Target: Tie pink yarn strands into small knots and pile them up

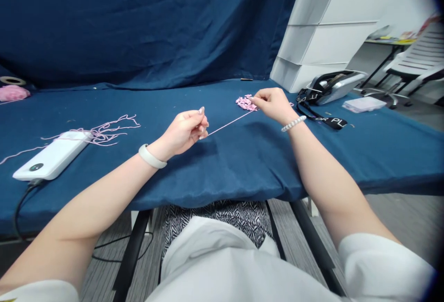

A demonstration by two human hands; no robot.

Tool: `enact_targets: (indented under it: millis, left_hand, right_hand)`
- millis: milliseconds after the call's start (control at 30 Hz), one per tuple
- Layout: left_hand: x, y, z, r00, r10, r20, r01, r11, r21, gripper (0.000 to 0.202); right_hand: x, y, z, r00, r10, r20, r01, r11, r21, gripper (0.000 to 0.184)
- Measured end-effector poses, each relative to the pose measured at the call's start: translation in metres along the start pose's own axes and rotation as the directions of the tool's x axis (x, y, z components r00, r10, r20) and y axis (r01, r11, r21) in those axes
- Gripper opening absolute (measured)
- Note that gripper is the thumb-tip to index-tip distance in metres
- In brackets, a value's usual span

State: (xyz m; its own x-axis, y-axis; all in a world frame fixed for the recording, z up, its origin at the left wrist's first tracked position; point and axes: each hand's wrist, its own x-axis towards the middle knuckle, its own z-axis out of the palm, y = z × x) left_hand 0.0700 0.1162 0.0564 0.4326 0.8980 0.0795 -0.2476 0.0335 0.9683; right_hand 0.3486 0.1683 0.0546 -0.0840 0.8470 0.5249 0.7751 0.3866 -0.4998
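Pink thread (231, 122) taut in the closed grip of left hand (185, 131) and right hand (273, 104)

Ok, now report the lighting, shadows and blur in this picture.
Head view, middle: soft shadows fall on the blue cloth below the left hand and right hand, while the pink thread between them reads fairly clearly; head view, right: the chair looks smeared, and the image's right-hand corners go dark.
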Motion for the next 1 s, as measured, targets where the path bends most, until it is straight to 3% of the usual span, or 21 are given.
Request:
enact_targets:
  millis: [167, 300, 367, 467, 567, 667, 767, 900, 1000]
  left_hand:
    - [0.002, -0.005, -0.010, 1.000, 0.002, -0.027, -0.003, 0.998, -0.057, 0.035]
    - [0.006, -0.011, -0.014, 0.998, -0.008, -0.057, 0.005, 0.998, -0.068, 0.035]
    - [0.006, -0.013, -0.013, 0.995, -0.024, -0.097, 0.018, 0.998, -0.067, 0.033]
    - [0.005, -0.014, -0.008, 0.983, -0.065, -0.172, 0.061, 0.998, -0.030, 0.018]
    - [0.004, -0.015, -0.004, 0.971, -0.074, -0.229, 0.082, 0.996, 0.024, 0.019]
    - [0.005, -0.016, -0.002, 0.966, -0.071, -0.249, 0.077, 0.997, 0.015, 0.040]
    - [0.011, -0.019, 0.000, 0.968, -0.105, -0.229, 0.104, 0.994, -0.014, 0.053]
    - [0.024, -0.028, 0.004, 0.959, -0.170, -0.226, 0.169, 0.985, -0.026, 0.047]
    - [0.031, -0.037, 0.006, 0.947, -0.188, -0.260, 0.185, 0.982, -0.034, 0.044]
  right_hand:
    - [-0.001, 0.002, 0.008, 0.993, 0.120, 0.017, -0.121, 0.973, 0.195, 0.031]
    - [-0.003, -0.006, 0.028, 0.973, 0.230, 0.011, -0.211, 0.875, 0.436, 0.032]
    - [-0.003, -0.010, 0.037, 0.936, 0.350, -0.016, -0.263, 0.732, 0.629, 0.030]
    - [-0.001, -0.013, 0.043, 0.857, 0.511, 0.064, -0.328, 0.445, 0.833, 0.022]
    - [-0.001, -0.018, 0.042, 0.833, 0.534, 0.147, -0.323, 0.252, 0.912, 0.019]
    - [-0.007, -0.029, 0.040, 0.832, 0.510, 0.220, -0.321, 0.119, 0.939, 0.022]
    - [-0.015, -0.046, 0.042, 0.837, 0.461, 0.295, -0.365, 0.068, 0.928, 0.025]
    - [-0.024, -0.064, 0.051, 0.828, 0.378, 0.413, -0.466, 0.057, 0.883, 0.033]
    - [-0.028, -0.069, 0.061, 0.826, 0.360, 0.434, -0.490, 0.076, 0.869, 0.016]
